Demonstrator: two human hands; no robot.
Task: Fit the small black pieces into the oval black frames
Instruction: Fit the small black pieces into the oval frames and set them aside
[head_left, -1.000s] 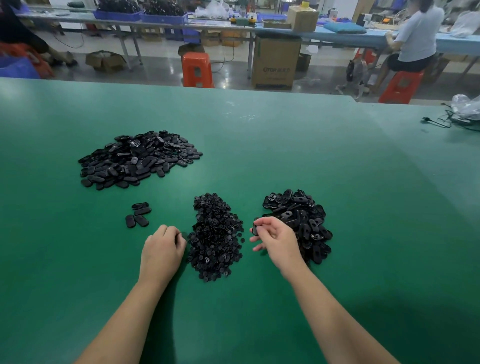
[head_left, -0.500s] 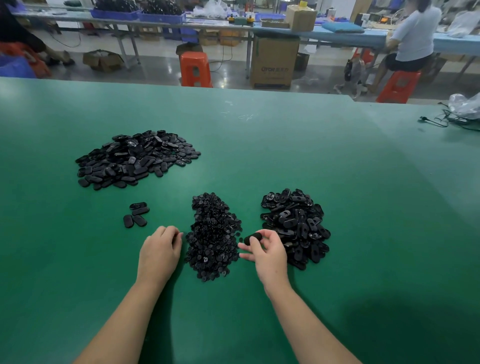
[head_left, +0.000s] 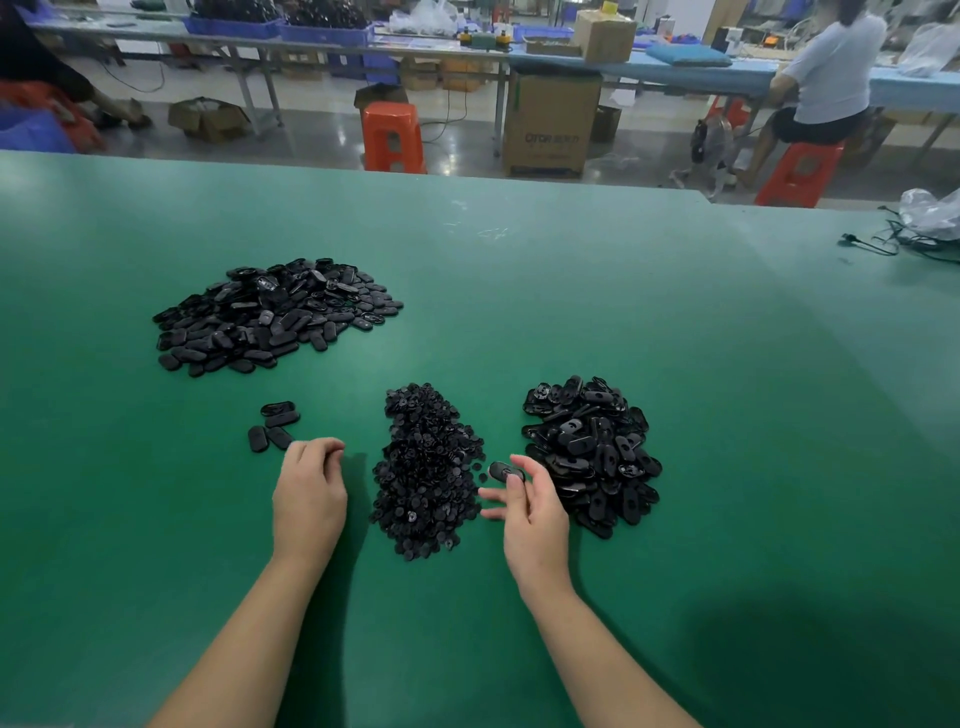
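r hand (head_left: 530, 512) pinches oval frame (head_left: 506, 472) betw small-pieces pile (head_left: 426, 467) and frame heap (head_left: 592, 452); l hand (head_left: 310, 493) curled, contents can't tell. green table (head_left: 675, 364) open beyond.

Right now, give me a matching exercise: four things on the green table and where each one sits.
Things:
1. pile of small pieces
2. pile of oval frames
3. big flat heap
4. oval frame

Places:
A. far left of the table
B. pinched in the right hand
C. between the two hands
D. just right of the right hand

Pairs: 1-C, 2-D, 3-A, 4-B
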